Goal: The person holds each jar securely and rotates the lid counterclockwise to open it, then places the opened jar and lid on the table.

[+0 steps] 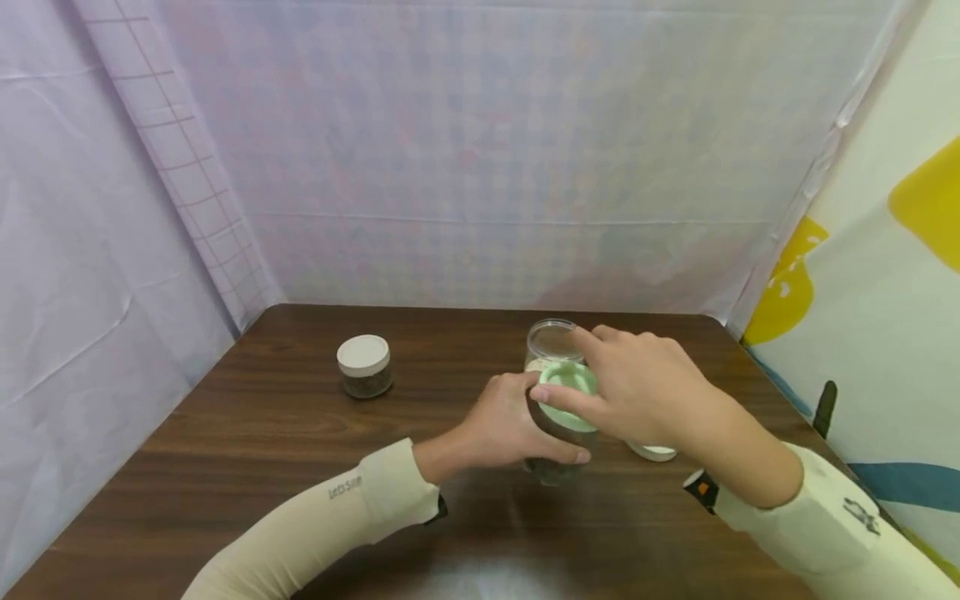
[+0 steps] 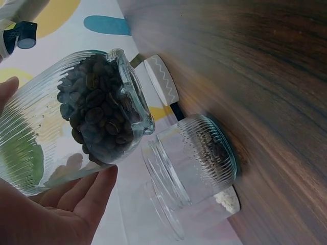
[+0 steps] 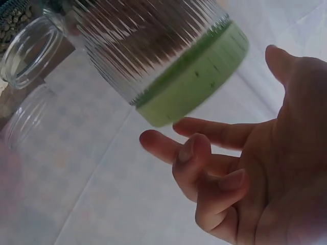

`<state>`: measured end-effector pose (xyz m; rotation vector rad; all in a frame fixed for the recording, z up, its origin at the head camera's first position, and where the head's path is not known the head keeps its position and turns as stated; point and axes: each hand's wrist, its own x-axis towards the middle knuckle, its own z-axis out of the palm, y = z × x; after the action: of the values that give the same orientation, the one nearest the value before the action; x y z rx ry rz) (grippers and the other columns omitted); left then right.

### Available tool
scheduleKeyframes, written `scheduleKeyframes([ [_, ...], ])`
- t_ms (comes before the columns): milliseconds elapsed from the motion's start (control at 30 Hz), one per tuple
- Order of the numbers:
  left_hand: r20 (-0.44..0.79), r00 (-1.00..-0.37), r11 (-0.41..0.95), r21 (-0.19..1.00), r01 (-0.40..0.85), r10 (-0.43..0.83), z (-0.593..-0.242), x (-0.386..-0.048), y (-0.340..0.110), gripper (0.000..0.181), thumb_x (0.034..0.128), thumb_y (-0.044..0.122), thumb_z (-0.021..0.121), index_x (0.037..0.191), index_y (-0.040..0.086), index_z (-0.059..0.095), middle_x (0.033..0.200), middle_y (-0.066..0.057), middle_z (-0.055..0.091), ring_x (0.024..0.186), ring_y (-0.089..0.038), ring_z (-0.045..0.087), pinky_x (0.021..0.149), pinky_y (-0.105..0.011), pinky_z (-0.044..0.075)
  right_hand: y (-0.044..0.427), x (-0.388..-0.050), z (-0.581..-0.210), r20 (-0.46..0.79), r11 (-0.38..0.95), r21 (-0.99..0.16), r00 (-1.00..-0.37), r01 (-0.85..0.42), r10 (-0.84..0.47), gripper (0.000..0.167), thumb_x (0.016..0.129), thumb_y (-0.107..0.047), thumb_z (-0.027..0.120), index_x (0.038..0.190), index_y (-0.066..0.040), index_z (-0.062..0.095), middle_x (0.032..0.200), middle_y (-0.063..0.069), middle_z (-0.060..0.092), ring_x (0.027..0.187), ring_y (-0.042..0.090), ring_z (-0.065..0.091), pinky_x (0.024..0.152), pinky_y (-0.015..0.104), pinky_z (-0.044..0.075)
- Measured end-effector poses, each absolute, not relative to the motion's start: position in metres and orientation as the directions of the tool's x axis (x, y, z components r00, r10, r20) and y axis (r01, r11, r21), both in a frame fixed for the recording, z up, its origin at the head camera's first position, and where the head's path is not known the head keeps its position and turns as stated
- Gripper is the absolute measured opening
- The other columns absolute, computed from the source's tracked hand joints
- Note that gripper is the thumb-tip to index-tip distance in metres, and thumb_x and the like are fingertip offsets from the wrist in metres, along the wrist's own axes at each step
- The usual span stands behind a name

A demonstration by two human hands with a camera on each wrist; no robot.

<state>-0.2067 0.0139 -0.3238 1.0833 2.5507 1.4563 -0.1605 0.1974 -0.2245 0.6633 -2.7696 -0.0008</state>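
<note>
My left hand (image 1: 510, 425) grips a ribbed glass jar (image 2: 48, 132) around its side, lifted above the table. Dark coffee beans (image 2: 102, 109) fill the bottom end of the jar. A light green lid (image 1: 570, 392) caps its top. Over that lid is my right hand (image 1: 645, 387), with thumb and fingers spread around the rim. In the right wrist view the fingertips are close to the lid's edge and the thumb stands apart; whether a fingertip touches is unclear.
Behind the held jar stand two lidless clear jars, a ribbed one (image 2: 196, 153) with grainy contents and another (image 2: 227, 201) with pale contents. A white lid (image 1: 654, 452) lies on the brown table (image 1: 262, 467). Further left stands a white-lidded jar (image 1: 365, 367) with dark contents.
</note>
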Motion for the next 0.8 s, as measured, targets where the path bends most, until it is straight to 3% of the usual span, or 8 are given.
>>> scheduleKeyframes([
  [133, 0.325, -0.74, 0.303, 0.76, 0.575, 0.589, -0.3238, -0.2071, 0.0142, 0.049, 0.0679, 0.044, 0.094, 0.104, 0.025, 0.066, 0.096, 0.016, 0.072, 0.084, 0.001, 0.068, 0.072, -0.022, 0.057, 0.193, -0.1633, -0.2289, 0.268, 0.871, 0.127, -0.83, -0.474, -0.49, 0.083, 0.086, -0.085, 0.042, 0.132, -0.018, 0.06, 0.109, 0.006, 0.069, 0.075, 0.023, 0.068, 0.054, 0.038, 0.051],
  [300, 0.336, -0.721, 0.289, 0.751, 0.593, 0.606, -0.3244, -0.208, 0.0141, 0.05, 0.0687, 0.042, 0.094, 0.106, 0.024, 0.067, 0.097, 0.017, 0.072, 0.086, 0.003, 0.069, 0.074, -0.02, 0.057, 0.1924, -0.1664, -0.2316, 0.266, 0.835, 0.17, -0.792, -0.523, -0.55, 0.072, 0.088, -0.078, 0.053, 0.121, -0.014, 0.063, 0.104, 0.006, 0.069, 0.055, 0.015, 0.055, 0.046, 0.03, 0.045],
  [400, 0.327, -0.726, 0.276, 0.769, 0.576, 0.605, -0.3249, -0.2077, 0.0129, 0.051, 0.0693, 0.041, 0.094, 0.108, 0.023, 0.066, 0.099, 0.015, 0.073, 0.086, 0.001, 0.069, 0.074, -0.021, 0.058, 0.193, -0.1672, -0.2316, 0.262, 0.81, 0.178, -0.767, -0.559, -0.586, 0.069, 0.088, -0.075, 0.056, 0.121, -0.015, 0.063, 0.104, 0.004, 0.068, 0.056, 0.014, 0.054, 0.047, 0.031, 0.047],
  [633, 0.343, -0.732, 0.29, 0.756, 0.587, 0.588, -0.3284, -0.2073, 0.0116, 0.057, 0.0693, 0.046, 0.092, 0.113, 0.023, 0.063, 0.098, 0.016, 0.071, 0.086, 0.001, 0.068, 0.073, -0.022, 0.057, 0.1976, -0.1653, -0.2287, 0.21, 0.752, 0.147, -0.723, -0.642, -0.658, 0.063, 0.088, -0.069, 0.063, 0.133, -0.025, 0.064, 0.117, 0.0, 0.062, 0.074, 0.017, 0.064, 0.065, 0.039, 0.057],
  [800, 0.354, -0.736, 0.306, 0.741, 0.597, 0.578, -0.3298, -0.2075, 0.0111, 0.064, 0.0677, 0.047, 0.093, 0.119, 0.024, 0.063, 0.1, 0.016, 0.071, 0.088, 0.001, 0.067, 0.075, -0.022, 0.057, 0.2016, -0.1629, -0.2236, 0.146, 0.723, 0.101, -0.709, -0.684, -0.691, 0.058, 0.088, -0.06, 0.07, 0.139, -0.034, 0.059, 0.13, 0.0, 0.059, 0.094, 0.022, 0.066, 0.078, 0.044, 0.058],
])
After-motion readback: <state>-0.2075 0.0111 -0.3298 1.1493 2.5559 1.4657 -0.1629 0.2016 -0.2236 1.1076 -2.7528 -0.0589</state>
